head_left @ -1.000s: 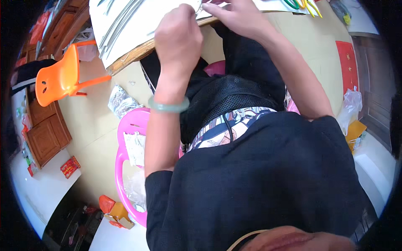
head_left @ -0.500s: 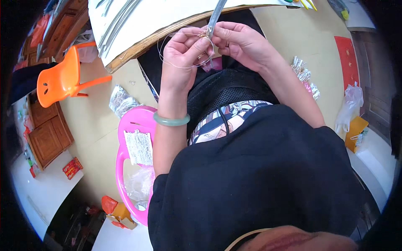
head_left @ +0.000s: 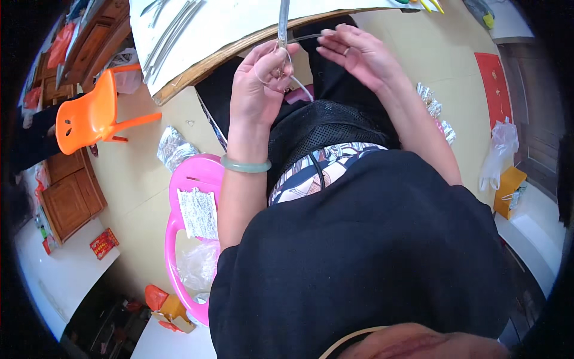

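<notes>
My left hand (head_left: 260, 76), with a pale green bangle (head_left: 246, 164) on its wrist, pinches the lower part of a narrow silvery-grey strip (head_left: 283, 21) close to the table edge. The strip stands up past the fingertips, and small gold-coloured bits show at the pinch. A thin pale strand (head_left: 304, 38) loops by the left fingers and stretches across to my right hand (head_left: 356, 52), whose thumb and forefinger appear closed on it. The other right fingers are loosely extended. A whitish stalk-like piece (head_left: 302, 88) slants down below my left hand.
The white-topped table (head_left: 221, 21) has a wooden edge and bears several grey strips (head_left: 173, 37). To my left are an orange chair (head_left: 89, 122) and a pink seat (head_left: 200, 170) holding a card wound with silvery cord (head_left: 198, 212). Silvery bundles (head_left: 430, 102) lie on the floor at right.
My right hand has moved away from the left, to the right, drawing out the thin strand. The wide loop around my left hand has become smaller. The strip has shifted slightly left.
</notes>
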`<state>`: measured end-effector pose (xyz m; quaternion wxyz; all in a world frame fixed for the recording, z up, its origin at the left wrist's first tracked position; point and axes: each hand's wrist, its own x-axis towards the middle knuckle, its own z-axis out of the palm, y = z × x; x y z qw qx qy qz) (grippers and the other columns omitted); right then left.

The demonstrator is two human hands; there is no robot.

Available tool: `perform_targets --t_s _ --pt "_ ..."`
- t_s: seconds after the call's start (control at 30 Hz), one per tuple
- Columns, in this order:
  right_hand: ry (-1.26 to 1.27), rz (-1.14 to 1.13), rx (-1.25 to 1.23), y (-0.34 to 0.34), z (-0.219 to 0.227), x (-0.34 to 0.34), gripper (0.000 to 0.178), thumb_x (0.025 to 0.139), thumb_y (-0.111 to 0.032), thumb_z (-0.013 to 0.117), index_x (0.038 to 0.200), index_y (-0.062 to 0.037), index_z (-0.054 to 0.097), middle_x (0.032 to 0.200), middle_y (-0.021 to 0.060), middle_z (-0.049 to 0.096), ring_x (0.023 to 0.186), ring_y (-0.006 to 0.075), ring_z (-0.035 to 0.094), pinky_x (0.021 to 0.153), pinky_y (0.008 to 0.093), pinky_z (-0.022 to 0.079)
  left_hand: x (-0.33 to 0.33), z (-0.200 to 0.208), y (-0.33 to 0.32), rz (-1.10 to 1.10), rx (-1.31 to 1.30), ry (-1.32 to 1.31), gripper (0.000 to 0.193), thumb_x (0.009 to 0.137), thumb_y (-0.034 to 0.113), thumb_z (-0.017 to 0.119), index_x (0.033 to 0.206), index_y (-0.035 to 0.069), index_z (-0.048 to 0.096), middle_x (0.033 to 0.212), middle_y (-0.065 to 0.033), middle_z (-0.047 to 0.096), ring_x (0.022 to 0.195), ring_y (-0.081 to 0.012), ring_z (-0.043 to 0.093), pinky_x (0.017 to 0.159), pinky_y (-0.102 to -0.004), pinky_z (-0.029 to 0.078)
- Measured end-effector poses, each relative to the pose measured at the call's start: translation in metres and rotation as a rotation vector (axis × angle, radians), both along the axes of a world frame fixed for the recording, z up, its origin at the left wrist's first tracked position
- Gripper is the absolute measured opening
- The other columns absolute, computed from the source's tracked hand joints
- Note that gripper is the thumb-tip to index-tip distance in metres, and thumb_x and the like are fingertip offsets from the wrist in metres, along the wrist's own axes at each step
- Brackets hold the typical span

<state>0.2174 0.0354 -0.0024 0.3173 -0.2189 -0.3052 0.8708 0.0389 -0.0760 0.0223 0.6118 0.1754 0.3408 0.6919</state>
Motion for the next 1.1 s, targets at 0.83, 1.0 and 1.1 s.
perform_targets --t_s 0.83,1.0,1.1 --pt "-0.058 -0.358 0.063 0.053 -0.005 0.052 0.012 0.093 -0.011 0.048 0.088 -0.0007 0.052 0.079 0.0072 0.058 0.069 0.0166 0.058 0.074 0.0313 0.051 -0.015 0.01 -0.01 0.125 -0.135 0.089 0.021 0.083 0.007 0.061 0.101 -0.002 0.056 0.09 -0.0146 0.065 0.067 -0.0104 0.058 0.053 -0.0182 0.044" --pt "-0.486 -0.113 0.655 -0.015 0.05 -0.007 0.013 0.088 -0.014 0.058 0.093 -0.002 0.059 0.08 0.001 0.057 0.067 0.0065 0.053 0.061 0.02 0.044 -0.001 0.02 -0.024 0.109 -0.203 0.211 0.013 0.081 0.004 0.062 0.092 0.0 0.057 0.083 -0.0105 0.066 0.062 -0.0115 0.06 0.052 -0.0211 0.046" --pt "-0.546 -0.1 1.049 -0.04 0.061 -0.033 0.008 0.083 -0.007 0.06 0.089 -0.001 0.06 0.09 0.0045 0.059 0.083 0.0098 0.056 0.066 0.0231 0.047 0.007 0.014 -0.028 0.145 -0.135 0.301 0.011 0.082 0.006 0.064 0.09 0.003 0.059 0.076 -0.0074 0.066 0.059 -0.0091 0.059 0.051 -0.0187 0.045"
